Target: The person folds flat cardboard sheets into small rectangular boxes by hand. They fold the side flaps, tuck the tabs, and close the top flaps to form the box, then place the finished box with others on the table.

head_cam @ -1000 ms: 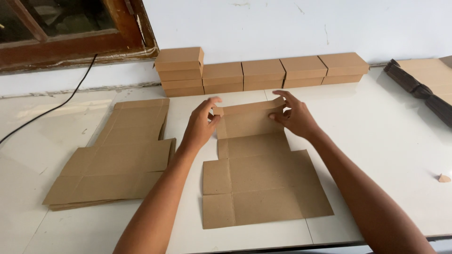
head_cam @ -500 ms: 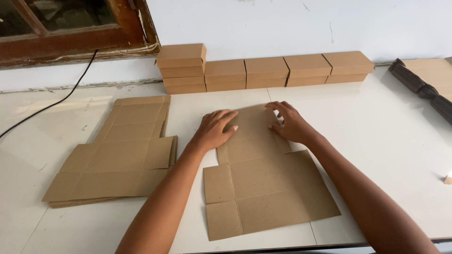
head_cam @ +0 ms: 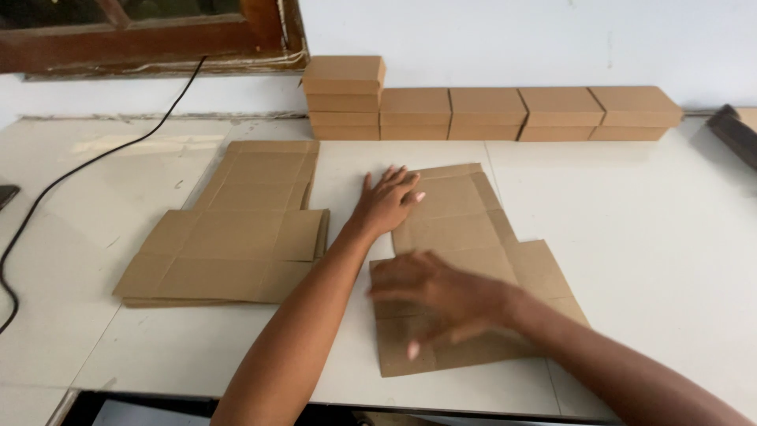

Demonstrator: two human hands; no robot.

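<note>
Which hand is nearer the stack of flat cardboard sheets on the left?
Left. The left hand lies flat on the far part of the unfolded sheet, beside the stack. The right hand, blurred, is over the sheet's near part, farther away.

Both bare forearms are reaching forward from the bottom edge of the view. The left hand [head_cam: 386,201] is lying flat, palm down, its fingers [head_cam: 398,178] spread and pointing away from the body. The right hand [head_cam: 441,296] is sitting nearer the body, palm down, fingers splayed toward the left; it is blurred, so its exact finger positions cannot be made out
</note>
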